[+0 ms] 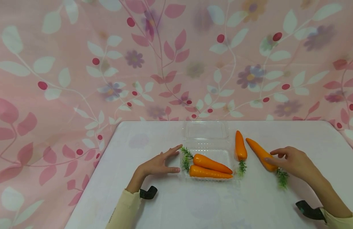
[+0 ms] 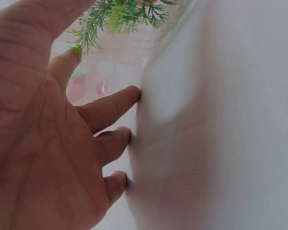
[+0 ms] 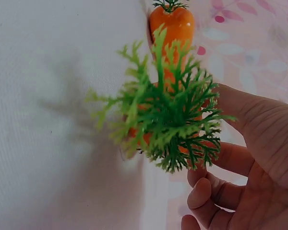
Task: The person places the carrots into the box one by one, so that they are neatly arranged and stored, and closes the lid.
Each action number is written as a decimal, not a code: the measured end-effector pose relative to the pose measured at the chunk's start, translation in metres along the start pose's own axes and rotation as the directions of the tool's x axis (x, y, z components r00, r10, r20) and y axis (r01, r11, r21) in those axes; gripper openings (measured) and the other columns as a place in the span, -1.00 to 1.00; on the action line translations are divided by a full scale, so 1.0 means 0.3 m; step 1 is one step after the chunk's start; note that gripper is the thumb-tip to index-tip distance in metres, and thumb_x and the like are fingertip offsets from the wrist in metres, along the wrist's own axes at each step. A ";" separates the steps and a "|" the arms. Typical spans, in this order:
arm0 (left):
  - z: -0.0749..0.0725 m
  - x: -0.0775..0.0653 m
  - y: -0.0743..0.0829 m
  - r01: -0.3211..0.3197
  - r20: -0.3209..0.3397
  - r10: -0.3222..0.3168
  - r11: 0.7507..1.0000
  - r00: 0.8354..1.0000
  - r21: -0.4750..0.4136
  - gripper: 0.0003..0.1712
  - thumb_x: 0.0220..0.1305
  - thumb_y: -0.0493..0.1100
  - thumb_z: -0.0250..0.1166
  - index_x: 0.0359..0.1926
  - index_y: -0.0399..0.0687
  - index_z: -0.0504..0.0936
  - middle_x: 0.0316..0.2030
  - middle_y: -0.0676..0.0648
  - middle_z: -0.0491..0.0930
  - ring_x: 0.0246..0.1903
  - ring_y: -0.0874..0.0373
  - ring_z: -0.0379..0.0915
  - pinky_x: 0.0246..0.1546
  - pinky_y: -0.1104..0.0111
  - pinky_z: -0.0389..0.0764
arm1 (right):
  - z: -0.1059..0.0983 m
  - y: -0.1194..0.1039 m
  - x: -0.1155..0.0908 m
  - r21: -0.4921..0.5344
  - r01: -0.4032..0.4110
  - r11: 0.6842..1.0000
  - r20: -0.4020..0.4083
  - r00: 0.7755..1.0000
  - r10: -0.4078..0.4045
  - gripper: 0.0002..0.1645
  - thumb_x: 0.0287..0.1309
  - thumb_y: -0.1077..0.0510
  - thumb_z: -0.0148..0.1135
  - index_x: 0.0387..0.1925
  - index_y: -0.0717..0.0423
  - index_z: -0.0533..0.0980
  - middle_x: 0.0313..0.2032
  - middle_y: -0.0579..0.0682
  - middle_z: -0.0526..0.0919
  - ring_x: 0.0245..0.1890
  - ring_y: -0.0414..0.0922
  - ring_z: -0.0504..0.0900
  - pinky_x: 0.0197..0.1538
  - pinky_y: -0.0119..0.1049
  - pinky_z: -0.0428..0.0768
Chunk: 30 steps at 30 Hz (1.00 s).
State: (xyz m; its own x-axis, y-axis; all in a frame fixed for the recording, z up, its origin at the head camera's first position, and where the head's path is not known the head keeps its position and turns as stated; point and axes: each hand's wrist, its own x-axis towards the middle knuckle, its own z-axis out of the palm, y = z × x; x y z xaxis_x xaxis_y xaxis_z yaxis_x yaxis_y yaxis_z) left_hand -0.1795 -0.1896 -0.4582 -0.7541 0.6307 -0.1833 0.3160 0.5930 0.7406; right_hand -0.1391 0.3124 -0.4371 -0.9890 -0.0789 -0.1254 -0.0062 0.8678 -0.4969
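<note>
A clear plastic clamshell box [image 1: 206,151] lies with its lid [image 1: 205,130] folded back. Two orange carrots [image 1: 212,163] with green tops [image 1: 186,163] lie side by side in its base. Left of the box is my left hand [image 1: 157,164], its fingers spread, the index fingertip and thumb close to the box's left edge. In the left wrist view, other fingertips [image 2: 133,93] rest on the table. My right hand [image 1: 296,163] pinches the thick end of another carrot [image 1: 258,152] between thumb and fingers. That carrot's leafy top [image 3: 168,110] hides part of the grip in the right wrist view.
One more carrot [image 1: 240,146] lies just right of the box, tip pointing away, its green top toward me. A white cloth [image 1: 211,206] covers the table. A pink floral curtain [image 1: 176,63] hangs behind the table's far edge.
</note>
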 end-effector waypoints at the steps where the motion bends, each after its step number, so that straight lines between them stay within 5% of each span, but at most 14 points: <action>1: 0.000 0.000 0.000 0.000 0.000 0.000 1.000 1.000 -0.001 0.08 0.18 0.23 0.40 0.56 0.41 -0.06 0.42 0.06 0.26 0.50 0.04 -0.25 0.37 -0.20 -0.38 | -0.002 0.002 0.001 0.002 0.000 1.000 0.003 1.000 0.000 -0.23 0.07 -0.36 0.36 -0.06 0.27 0.66 -0.26 0.14 0.54 -0.35 0.01 0.40 -0.48 -0.24 0.41; 30: 0.003 0.000 0.000 0.008 0.003 -0.008 1.000 1.000 -0.019 0.08 0.18 0.23 0.39 0.57 0.38 -0.06 0.43 0.04 0.24 0.51 -0.02 -0.29 0.38 -0.19 -0.40 | -0.033 0.071 0.011 -0.009 0.014 1.000 -0.015 1.000 -0.014 -0.25 0.06 -0.25 0.43 0.00 0.33 0.63 -0.20 0.23 0.58 -0.24 0.12 0.41 -0.40 -0.22 0.44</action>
State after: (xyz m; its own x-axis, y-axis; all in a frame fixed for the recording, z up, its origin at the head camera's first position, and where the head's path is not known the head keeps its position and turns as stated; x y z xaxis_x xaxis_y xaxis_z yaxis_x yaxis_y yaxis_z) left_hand -0.1790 -0.1892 -0.4590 -0.7549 0.6274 -0.1913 0.2985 0.5883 0.7515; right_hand -0.1440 0.3355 -0.4397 -0.9908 -0.0840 -0.1058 -0.0215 0.8711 -0.4907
